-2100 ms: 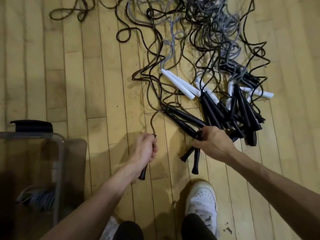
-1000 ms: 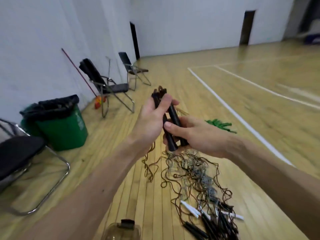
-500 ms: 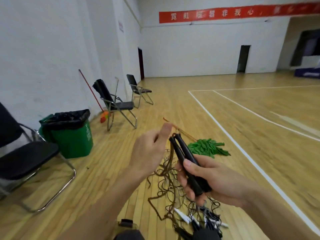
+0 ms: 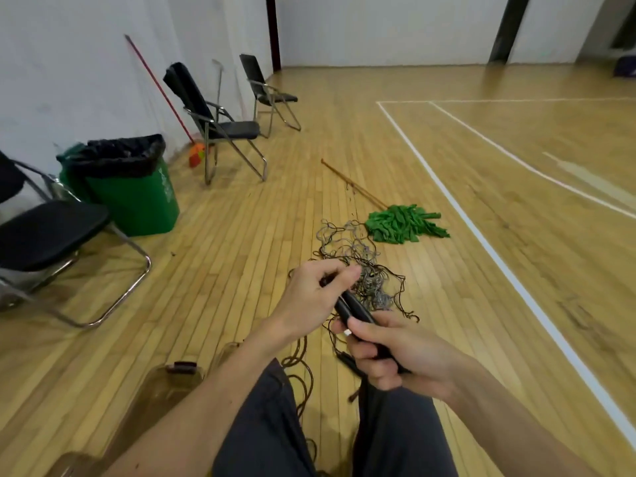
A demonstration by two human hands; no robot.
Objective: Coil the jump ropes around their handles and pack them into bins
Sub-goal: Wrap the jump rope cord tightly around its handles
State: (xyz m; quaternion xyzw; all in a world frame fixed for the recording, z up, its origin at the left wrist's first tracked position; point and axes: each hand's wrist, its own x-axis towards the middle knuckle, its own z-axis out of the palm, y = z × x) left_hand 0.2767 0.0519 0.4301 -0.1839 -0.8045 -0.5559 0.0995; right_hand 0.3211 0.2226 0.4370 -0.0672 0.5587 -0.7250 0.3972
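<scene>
So both hands are up in the middle of the frame on the same pair of black handles, which sit side by side and tilt up toward the left. The right hand has its fingers wrapped around the lower ends, thumb lying on top. The left hand pinches the upper ends with curled fingers. I can't make out whether it's also got cord in there.

A dark cord hangs down from the hands between the knees. The rope pile is a messy grey and black tangle on the wood floor just above the hands. The clear bin with its black latch is at lower left, beside the left forearm.

A green mop lies just past the tangle. A green trash can and folding chairs are along the wall at left.
</scene>
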